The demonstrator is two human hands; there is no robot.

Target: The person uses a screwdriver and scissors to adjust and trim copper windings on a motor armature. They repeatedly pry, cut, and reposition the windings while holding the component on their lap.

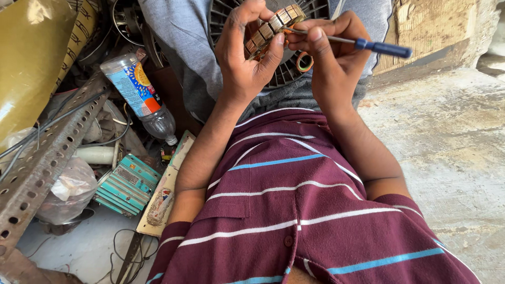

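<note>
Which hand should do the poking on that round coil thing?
Probably the right hand: it grips the blue-handled tool, its tip at the coil ring. The left hand is busy holding the ring.

Maroon polo shirt (294, 210), white and blue stripes, buttoned placket, grey trousers (184, 37)

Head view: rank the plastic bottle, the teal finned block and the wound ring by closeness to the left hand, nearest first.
1. Wound ring: held in the left hand.
2. Plastic bottle: lying to its left.
3. Teal finned block: lower left, among the clutter.

Bright, soft daylight; sharp, edges stretched.
</note>
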